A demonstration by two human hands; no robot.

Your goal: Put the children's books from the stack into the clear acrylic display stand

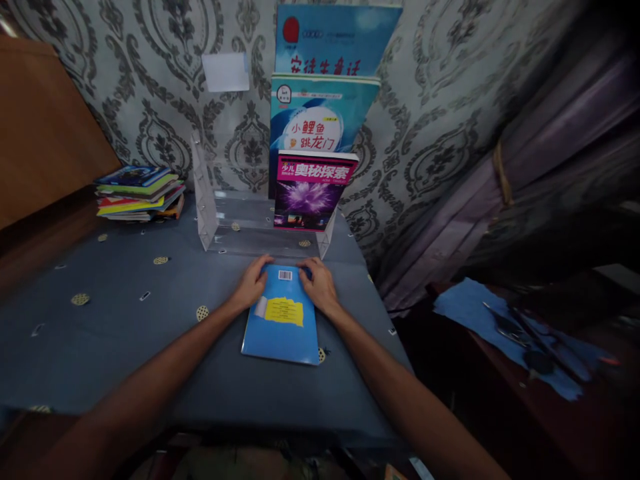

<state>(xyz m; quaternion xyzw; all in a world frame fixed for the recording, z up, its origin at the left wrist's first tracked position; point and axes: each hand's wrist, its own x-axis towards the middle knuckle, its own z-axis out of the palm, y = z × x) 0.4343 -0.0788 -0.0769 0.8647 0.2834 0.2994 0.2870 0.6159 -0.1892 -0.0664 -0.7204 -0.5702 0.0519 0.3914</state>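
Observation:
A blue book [281,343] lies flat on the table, a barcode at its far end and a yellow patch of print across its middle. My left hand [253,283] is closed on its far left corner, with the fingers curled along the edge. At the far right corner, my right hand [319,284] grips the book in the same way. Some fingertips are hidden beyond the far edge. Just past both hands stands a clear stepped rack [205,207]. On its right side, a purple-and-pink book [310,193] leans in front of a teal book [350,110] and a taller blue book [345,40].
A pile of several books [137,193] sits at the back left of the patterned tablecloth [125,333]. Patterned wallpaper [170,113] rises behind, with a white card [226,72] before it. To the right are a curtain [450,213] and a lower surface with a blue cloth [465,303].

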